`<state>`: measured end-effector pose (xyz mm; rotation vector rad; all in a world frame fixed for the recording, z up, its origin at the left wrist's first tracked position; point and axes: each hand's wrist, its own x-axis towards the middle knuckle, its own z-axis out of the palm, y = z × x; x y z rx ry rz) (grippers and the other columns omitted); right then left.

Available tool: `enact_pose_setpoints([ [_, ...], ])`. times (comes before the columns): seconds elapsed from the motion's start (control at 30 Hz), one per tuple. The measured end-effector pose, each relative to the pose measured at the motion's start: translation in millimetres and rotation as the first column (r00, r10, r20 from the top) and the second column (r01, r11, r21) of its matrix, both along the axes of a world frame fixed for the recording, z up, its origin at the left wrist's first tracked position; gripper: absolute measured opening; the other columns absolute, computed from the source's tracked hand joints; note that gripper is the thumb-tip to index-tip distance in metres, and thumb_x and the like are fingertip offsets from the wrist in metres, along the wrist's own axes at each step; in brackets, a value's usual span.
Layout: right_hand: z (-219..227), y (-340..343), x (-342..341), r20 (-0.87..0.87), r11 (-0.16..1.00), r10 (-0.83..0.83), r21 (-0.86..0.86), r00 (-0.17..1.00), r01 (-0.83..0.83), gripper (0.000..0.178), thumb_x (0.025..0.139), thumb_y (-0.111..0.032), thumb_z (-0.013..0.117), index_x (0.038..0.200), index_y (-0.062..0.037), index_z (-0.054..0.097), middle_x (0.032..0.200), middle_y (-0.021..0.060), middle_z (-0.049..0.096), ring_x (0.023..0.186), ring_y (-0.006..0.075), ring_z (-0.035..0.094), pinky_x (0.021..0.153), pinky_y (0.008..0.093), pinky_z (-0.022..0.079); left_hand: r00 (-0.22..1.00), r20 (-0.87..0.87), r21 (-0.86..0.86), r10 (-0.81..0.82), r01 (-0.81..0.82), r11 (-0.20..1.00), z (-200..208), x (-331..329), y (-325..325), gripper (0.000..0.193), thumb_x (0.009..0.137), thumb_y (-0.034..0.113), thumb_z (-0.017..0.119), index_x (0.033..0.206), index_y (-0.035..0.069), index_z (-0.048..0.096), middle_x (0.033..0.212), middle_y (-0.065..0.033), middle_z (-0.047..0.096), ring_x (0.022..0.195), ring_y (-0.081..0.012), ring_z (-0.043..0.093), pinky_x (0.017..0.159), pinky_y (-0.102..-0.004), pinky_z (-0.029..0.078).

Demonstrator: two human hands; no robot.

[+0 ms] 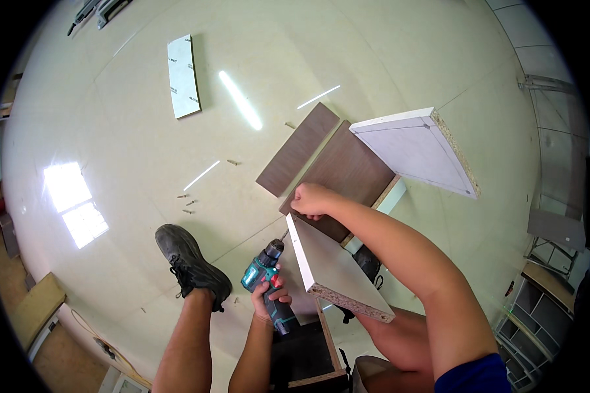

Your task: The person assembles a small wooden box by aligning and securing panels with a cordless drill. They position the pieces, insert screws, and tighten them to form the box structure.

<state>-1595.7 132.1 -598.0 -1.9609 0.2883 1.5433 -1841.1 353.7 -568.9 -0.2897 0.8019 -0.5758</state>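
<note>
My left hand [267, 300] is wrapped round the grip of a teal and black cordless drill [261, 270]. The drill's bit points up and away, its tip close to the edge of a pale chipboard panel [337, 278] standing on its side. Reaching over that panel, my right hand [310, 200] is closed at the near left corner of a brown board [347, 171]. Whatever its fingers may hold is hidden. A second pale panel [416, 147], with pencil lines along its edges, stands at the brown board's far end.
Beside the brown board lies a narrow brown strip [299, 149]. Several screws [188, 211] are scattered on the glossy floor. Farther off is a white printed board [182, 77]. My shoe [190, 262] rests left of the drill, and a dark box-like piece [303, 354] is below it.
</note>
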Motion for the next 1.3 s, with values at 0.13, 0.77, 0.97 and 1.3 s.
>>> enact_pose_setpoints([
  [0.13,-6.7,-27.8,-19.2,0.695,0.959,0.278,-0.24,0.663,-0.15,0.032,0.083,-0.029,0.061,0.07,0.0004,0.064,0.066,0.0176,0.066,0.053,0.0245,0.065,0.057,0.0377,0.055,1.0,0.01,0.018,-0.018,0.018,1.0,-0.1,0.7,-0.6,0.057,0.086,0.016,0.06,0.139,0.011,0.04,0.094,-0.004,0.056,0.057,-0.0052,0.048,0.065,-0.0299,0.045],
  [0.77,17.5,59.3,86.0,0.427,0.562,-0.541,-0.458,0.725,0.689,0.091,0.07,-0.043,0.08,0.128,0.0085,0.033,0.124,0.0251,0.053,0.105,0.0334,0.064,0.084,0.0412,0.057,0.997,0.035,0.065,-0.063,0.061,0.996,-3.5,-2.2,7.7,0.056,0.087,0.017,0.061,0.139,0.011,0.043,0.097,-0.0045,0.057,0.059,-0.0065,0.048,0.066,-0.0303,0.044],
  [0.97,8.1,36.7,105.7,0.453,0.708,-0.488,-0.295,0.746,0.642,0.1,0.067,-0.043,0.079,0.13,0.0146,0.027,0.118,0.0239,0.059,0.109,0.0313,0.061,0.092,0.0391,0.051,0.997,0.066,0.054,-0.043,0.039,0.998,-10.5,-5.6,6.1,0.056,0.086,0.017,0.06,0.139,0.009,0.042,0.101,-0.0079,0.058,0.058,-0.0076,0.047,0.066,-0.0317,0.044],
  [1.3,72.5,-9.2,68.1,0.13,0.823,-0.565,0.159,0.814,0.546,0.06,0.081,-0.032,0.075,0.122,0.0053,0.054,0.109,0.018,0.065,0.098,0.0255,0.066,0.081,0.0376,0.055,0.997,0.063,0.059,-0.053,0.049,0.997,-12.1,-6.2,8.4,0.057,0.086,0.016,0.062,0.139,0.01,0.042,0.097,-0.0052,0.057,0.058,-0.0064,0.05,0.067,-0.0314,0.046],
])
